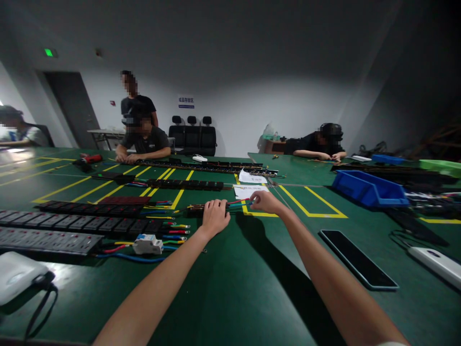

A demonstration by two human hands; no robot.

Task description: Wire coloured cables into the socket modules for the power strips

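My left hand [215,216] rests on a dark strip-shaped part [195,210], its fingers curled over the end; the hand hides much of it. Red and green-blue wires [236,204] run out from that part to the right. My right hand [264,201] pinches the far ends of these wires, and its fingers cover the tips. Left of my hands lie several socket strips [90,222] with coloured wires ending in ring lugs [185,232]. A white circuit breaker [148,244] sits on the wires of the nearest strip.
A phone [358,259] and a white power bank [437,264] lie on the right. A blue bin [369,188] stands behind them. A white device with a strap [19,276] is at front left. White papers [251,191] lie beyond my hands. Other people sit across the green table [230,283].
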